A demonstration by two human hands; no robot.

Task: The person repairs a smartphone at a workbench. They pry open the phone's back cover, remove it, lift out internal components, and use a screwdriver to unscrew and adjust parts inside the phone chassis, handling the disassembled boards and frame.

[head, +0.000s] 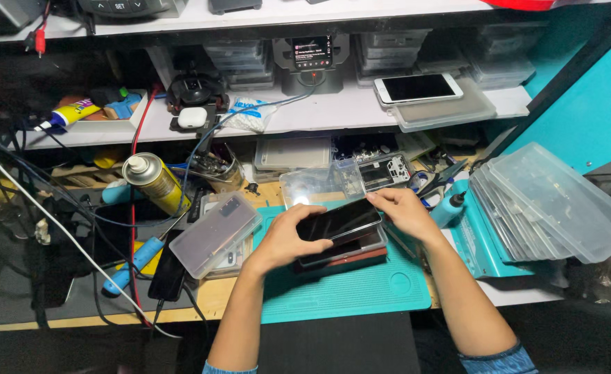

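So you've got the phone (338,221) held screen up, just over a small stack of other phones (347,251) sitting on the teal mat (361,291). Your left hand (285,239) is cupped around its near left end, thumb along the edge and fingers curled over the glass, so that's a real grasp, not a rest. Your right hand (406,211) pinches the far right corner with the fingertips, which looks like it's there to keep the slab level and square with the pile under it. Holding by the ends and edges probably keeps most of your prints off the dark glass too. Behind the stack there's a clear box (319,185) lying open with a bare phone frame (386,171) next to it, close enough to reach. A frosted lidded case (215,234) sits just left of your left wrist, the yellow spray can (154,181) beyond it. More clear trays (555,208) lean piled on your right, and a white phone (418,88) sits up on the shelf (333,111).
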